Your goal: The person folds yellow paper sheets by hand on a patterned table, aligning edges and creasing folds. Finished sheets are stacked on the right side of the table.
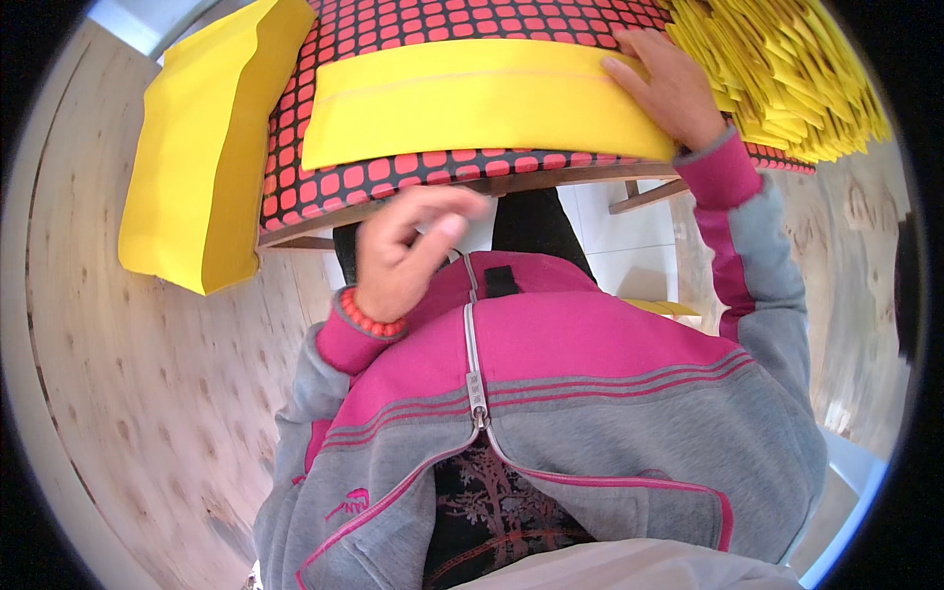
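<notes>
Thumb and fingers apart, the right hand [674,87] is resting on the creased yellow sheet [462,106]; the left hand [405,246] (blurred, loosely open) is hovering near the checked tablecloth [295,187].

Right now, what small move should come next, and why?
Probably lay the left hand on the left end of the yellow strip: that hand looks empty and clear of it, while only the right hand steadies the opposite end.
</notes>
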The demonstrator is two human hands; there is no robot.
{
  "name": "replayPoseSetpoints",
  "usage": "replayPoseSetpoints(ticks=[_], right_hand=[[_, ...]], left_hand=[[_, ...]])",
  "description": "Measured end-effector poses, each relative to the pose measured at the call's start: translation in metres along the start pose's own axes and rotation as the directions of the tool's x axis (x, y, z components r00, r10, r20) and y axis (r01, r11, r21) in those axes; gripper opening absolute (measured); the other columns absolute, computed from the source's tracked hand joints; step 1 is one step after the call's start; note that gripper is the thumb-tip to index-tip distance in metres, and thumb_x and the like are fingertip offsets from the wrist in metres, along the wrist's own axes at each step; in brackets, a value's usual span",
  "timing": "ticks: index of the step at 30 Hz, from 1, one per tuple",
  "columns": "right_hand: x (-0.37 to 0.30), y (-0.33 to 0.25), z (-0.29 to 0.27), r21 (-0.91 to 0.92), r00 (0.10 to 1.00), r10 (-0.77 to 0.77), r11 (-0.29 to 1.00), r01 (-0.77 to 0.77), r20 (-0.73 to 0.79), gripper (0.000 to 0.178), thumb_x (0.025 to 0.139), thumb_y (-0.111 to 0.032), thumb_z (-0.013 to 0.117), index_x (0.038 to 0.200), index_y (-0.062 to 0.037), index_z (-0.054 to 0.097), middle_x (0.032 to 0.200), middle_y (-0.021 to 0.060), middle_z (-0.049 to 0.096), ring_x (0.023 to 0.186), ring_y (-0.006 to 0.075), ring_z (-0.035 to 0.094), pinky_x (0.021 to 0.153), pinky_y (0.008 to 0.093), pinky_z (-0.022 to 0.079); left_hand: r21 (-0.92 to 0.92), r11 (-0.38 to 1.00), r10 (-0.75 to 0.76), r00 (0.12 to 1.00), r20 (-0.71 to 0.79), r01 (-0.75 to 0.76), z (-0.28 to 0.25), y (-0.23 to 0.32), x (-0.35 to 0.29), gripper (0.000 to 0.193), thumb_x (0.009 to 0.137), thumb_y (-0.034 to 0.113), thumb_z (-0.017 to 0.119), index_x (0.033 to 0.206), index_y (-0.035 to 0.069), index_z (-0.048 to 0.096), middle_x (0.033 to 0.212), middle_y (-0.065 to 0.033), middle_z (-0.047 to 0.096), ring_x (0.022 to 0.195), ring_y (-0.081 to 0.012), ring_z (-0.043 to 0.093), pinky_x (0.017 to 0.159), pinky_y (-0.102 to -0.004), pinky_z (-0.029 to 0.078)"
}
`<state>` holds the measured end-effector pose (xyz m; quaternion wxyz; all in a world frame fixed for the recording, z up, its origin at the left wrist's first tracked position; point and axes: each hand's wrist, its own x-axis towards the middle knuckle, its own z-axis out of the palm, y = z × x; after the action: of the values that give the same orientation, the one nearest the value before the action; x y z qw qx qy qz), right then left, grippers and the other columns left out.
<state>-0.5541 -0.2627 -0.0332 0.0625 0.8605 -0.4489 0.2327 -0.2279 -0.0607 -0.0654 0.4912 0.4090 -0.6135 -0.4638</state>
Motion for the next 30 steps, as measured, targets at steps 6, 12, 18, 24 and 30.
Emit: replayPoseSetpoints(ticks=[6, 12, 18, 24, 30], right_hand=[[-0.063, -0.038, -0.048, 0.271, 0.983, 0.129, 0.949, -0.160, 0.127, 0.031, 0.095, -0.032, 0.070, 0.100, -0.0015, 0.065, 0.083, 0.0095, 0.067, 0.074, 0.0227, 0.067, 0.067, 0.0343, 0.052], [-0.085, -0.052, -0.052, 0.650, 0.883, 0.081, 0.646, -0.400, 0.463, 0.029, 0.101, -0.031, 0.064, 0.097, -0.0014, 0.065, 0.081, 0.0005, 0.062, 0.074, 0.0079, 0.058, 0.063, 0.0272, 0.047], [-0.041, -0.063, -0.039, 0.666, 0.672, -0.057, 0.217, -0.714, 0.739, 0.040, 0.104, -0.037, 0.056, 0.119, -0.0022, 0.068, 0.096, 0.0015, 0.070, 0.083, 0.0073, 0.065, 0.071, 0.0259, 0.052], [0.017, -0.080, -0.005, 0.444, 0.497, -0.409, -0.223, -0.868, 0.765, 0.047, 0.105, -0.037, 0.055, 0.131, 0.0025, 0.061, 0.124, 0.0161, 0.071, 0.103, 0.0203, 0.073, 0.092, 0.0372, 0.059], [0.076, -0.098, -0.025, 0.816, 0.772, -0.443, -0.138, -0.561, 0.455, 0.044, 0.104, -0.022, 0.053, 0.138, 0.0070, 0.054, 0.140, 0.0209, 0.060, 0.124, 0.0310, 0.062, 0.106, 0.0433, 0.051]], left_hand=[[-0.509, 0.649, -0.422, 0.824, 0.378, 0.566, 0.042, -0.027, 0.010, 0.052, 0.108, 0.035, 0.050, 0.143, -0.003, 0.049, 0.139, -0.0190, 0.061, 0.126, -0.0287, 0.063, 0.109, -0.0412, 0.048], [-0.767, 0.507, -0.453, 0.879, 0.150, 0.392, 0.058, -0.009, 0.026, 0.046, 0.108, 0.029, 0.051, 0.145, 0.001, 0.048, 0.140, -0.0128, 0.062, 0.125, -0.0217, 0.063, 0.105, -0.0372, 0.052], [-0.779, 0.520, -0.480, 0.874, 0.072, 0.350, 0.061, 0.003, 0.028, 0.042, 0.106, 0.018, 0.056, 0.143, 0.000, 0.049, 0.139, -0.0127, 0.062, 0.124, -0.0233, 0.064, 0.105, -0.0386, 0.053], [-0.745, 0.586, -0.334, 0.932, 0.138, 0.320, 0.046, 0.018, 0.027, 0.042, 0.105, 0.015, 0.058, 0.143, -0.001, 0.049, 0.137, -0.0131, 0.063, 0.123, -0.0239, 0.064, 0.103, -0.0368, 0.055], [-0.467, 0.863, -0.186, 0.980, 0.067, 0.195, 0.016, 0.043, 0.069, 0.042, 0.101, 0.014, 0.063, 0.139, 0.000, 0.053, 0.134, -0.0116, 0.064, 0.118, -0.0237, 0.067, 0.099, -0.0368, 0.057]])
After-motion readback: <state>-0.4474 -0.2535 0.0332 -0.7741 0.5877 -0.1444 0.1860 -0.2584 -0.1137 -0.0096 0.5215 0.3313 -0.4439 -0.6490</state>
